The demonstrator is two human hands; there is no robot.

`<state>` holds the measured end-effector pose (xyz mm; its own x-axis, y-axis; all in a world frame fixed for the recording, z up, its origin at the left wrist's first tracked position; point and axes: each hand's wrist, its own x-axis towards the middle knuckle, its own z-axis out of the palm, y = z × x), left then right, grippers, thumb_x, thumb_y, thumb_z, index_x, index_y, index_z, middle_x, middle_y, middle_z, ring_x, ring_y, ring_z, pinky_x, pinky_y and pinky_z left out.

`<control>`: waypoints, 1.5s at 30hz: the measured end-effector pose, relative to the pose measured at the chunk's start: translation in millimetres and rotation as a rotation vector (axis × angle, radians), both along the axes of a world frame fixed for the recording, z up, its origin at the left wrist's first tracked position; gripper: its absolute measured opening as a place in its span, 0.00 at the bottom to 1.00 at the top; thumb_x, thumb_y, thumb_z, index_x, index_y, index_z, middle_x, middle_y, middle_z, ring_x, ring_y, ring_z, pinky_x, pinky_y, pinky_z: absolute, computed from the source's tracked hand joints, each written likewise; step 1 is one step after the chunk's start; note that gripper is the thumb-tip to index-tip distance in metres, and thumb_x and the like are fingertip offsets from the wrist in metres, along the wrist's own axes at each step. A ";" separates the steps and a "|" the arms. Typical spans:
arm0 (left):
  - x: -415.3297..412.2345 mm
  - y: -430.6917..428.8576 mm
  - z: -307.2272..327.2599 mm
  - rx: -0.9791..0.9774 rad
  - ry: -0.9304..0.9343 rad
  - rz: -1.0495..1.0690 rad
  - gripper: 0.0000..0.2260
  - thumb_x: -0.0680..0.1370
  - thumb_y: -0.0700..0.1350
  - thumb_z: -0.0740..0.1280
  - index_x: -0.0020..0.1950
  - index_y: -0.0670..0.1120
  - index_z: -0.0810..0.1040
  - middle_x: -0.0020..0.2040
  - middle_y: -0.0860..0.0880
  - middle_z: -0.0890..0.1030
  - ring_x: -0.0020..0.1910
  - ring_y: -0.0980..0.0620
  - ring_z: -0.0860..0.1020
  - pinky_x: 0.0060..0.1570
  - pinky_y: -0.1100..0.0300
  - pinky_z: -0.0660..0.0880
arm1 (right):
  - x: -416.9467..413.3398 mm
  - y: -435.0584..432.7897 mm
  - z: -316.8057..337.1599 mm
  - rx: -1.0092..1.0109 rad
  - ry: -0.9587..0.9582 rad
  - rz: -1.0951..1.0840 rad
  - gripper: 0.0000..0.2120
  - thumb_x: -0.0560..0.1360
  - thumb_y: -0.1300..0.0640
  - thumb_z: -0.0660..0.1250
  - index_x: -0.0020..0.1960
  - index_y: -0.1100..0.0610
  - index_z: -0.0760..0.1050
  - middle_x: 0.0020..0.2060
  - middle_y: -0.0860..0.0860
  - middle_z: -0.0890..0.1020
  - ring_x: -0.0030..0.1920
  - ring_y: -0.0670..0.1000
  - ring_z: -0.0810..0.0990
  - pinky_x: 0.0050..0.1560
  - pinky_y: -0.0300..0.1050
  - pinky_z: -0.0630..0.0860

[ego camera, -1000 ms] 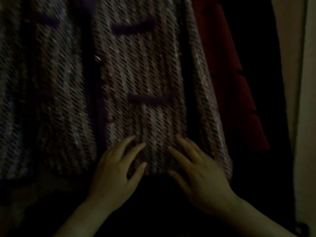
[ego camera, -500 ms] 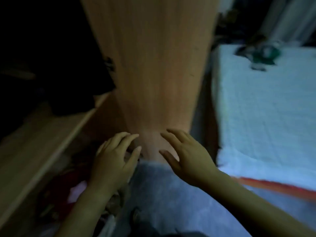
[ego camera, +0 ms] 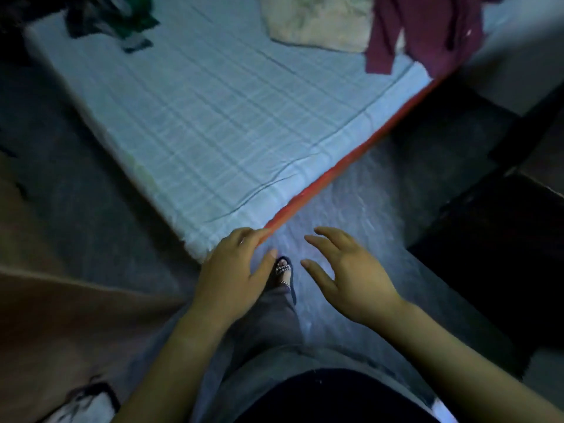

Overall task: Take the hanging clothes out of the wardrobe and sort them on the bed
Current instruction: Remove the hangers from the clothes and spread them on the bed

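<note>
Head view, looking down at the near corner of the bed (ego camera: 213,117). The light is dim and the frame is smeared, so I cannot read fine detail.

Hidden or cut off: the three garments lie at the far end of the bed and all run out of the top edge. I make out a dark green and black heap (ego camera: 113,19) at the far left corner, a cream piece (ego camera: 320,19) in the middle, and a maroon garment (ego camera: 427,32) at the right, overlapping the cream piece's edge. I cannot tell their type, nor whether hangers remain on them. A brown surface (ego camera: 61,315) at lower left and a black mass (ego camera: 503,254) at right are too dark for me to identify.

Hands: my left hand (ego camera: 235,270) and right hand (ego camera: 351,276) are both empty, palms down, fingers loosely spread and slightly bent. The left hand overlaps the bed corner in this view; I cannot tell whether it touches it. Between the hands a sandalled foot (ego camera: 283,270) shows on the floor (ego camera: 351,209).

Room: the whole near part of the checked sheet is bare. The mattress's red edge (ego camera: 351,157) borders a pale strip of floor between the bed and the black mass.
</note>
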<state>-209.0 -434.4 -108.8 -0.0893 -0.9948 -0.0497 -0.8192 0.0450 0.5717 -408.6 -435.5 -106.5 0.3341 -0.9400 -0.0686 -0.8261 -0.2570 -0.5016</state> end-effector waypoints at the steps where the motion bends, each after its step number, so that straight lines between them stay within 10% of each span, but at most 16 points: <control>1: -7.1 -20.0 -5.2 0.009 0.022 -0.034 0.22 0.74 0.60 0.55 0.61 0.50 0.75 0.57 0.49 0.78 0.55 0.46 0.76 0.55 0.48 0.74 | -4.8 -14.9 -2.7 0.016 0.003 -0.034 0.26 0.75 0.41 0.52 0.64 0.55 0.73 0.64 0.54 0.74 0.64 0.56 0.73 0.61 0.49 0.70; 26: -264.8 -523.9 -2.9 0.063 -0.040 -0.623 0.27 0.74 0.62 0.49 0.66 0.51 0.71 0.61 0.51 0.77 0.57 0.50 0.75 0.54 0.59 0.71 | -237.4 -421.9 1.3 0.104 -0.017 -0.612 0.22 0.78 0.44 0.57 0.67 0.54 0.70 0.67 0.52 0.71 0.67 0.53 0.68 0.66 0.43 0.62; 45: -534.2 -895.8 -5.0 -0.047 -0.006 -0.442 0.29 0.74 0.63 0.49 0.66 0.49 0.73 0.60 0.49 0.77 0.56 0.50 0.76 0.52 0.58 0.70 | -518.5 -820.2 20.3 0.000 0.006 -0.479 0.31 0.74 0.37 0.50 0.67 0.55 0.70 0.67 0.54 0.71 0.68 0.53 0.68 0.67 0.42 0.61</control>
